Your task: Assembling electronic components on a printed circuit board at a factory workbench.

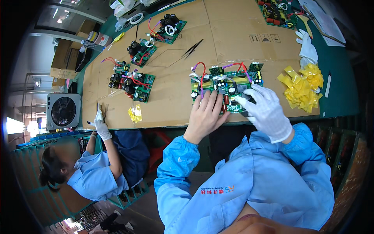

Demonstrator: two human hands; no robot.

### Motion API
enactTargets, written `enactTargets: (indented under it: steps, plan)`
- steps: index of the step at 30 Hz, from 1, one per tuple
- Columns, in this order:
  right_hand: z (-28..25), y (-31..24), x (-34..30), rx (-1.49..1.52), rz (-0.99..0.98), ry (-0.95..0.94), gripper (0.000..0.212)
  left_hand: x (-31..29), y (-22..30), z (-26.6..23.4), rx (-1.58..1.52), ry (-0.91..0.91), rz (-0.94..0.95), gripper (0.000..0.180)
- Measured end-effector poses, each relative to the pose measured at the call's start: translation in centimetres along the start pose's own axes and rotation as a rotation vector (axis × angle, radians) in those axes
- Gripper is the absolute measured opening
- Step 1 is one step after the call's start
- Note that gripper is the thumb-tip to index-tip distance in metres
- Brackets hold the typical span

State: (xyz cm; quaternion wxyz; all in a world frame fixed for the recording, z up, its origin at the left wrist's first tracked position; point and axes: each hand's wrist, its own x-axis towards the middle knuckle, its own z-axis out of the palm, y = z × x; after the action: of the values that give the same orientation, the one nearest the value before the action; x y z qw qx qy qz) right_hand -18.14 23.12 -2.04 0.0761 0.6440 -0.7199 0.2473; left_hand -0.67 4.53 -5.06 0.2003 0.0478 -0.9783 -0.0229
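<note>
A green circuit board (223, 86) lies on the cardboard in front of me, with red wires, yellow tape strips, capacitors and coils on it. My bare left hand (207, 113) rests on its near left part, fingers stretched out over the components and holding nothing. In a white glove, my right hand (267, 111) is at the board's near right corner, thumb and fingers bent around a dark piece (249, 98). Whether this piece is fixed to the board cannot be made out. The fingers partly cover the board's near edge.
Crumpled yellow tape (302, 87) lies right of the board, below a white glove (307, 48). Black tweezers (193, 48) lie beyond it. More circuit boards (132, 84) sit to the left, another (274, 13) at the far right. A co-worker's gloved hand (102, 126) is at the table's left edge.
</note>
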Motion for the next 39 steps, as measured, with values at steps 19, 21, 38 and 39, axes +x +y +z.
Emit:
enactTargets:
  steps: [19,21,38,39]
  plan:
    - [-0.6,5.2,8.7,0.119,0.096,-0.213,0.04,8.8,-4.7,-2.1,-0.358,-0.078,-0.348,0.023]
    - [-1.1,6.0,11.2,0.056,0.158,-0.402,0.051,10.2,-6.3,-2.5,-0.4,-0.137,-0.373,0.028]
    - [2.2,14.2,17.5,0.227,0.205,-0.037,0.044,16.7,-12.1,0.1,-0.611,0.027,-0.965,0.048]
    - [2.5,13.9,18.2,0.254,0.283,-0.035,0.044,16.3,-12.7,0.3,-0.631,0.1,-0.965,0.048]
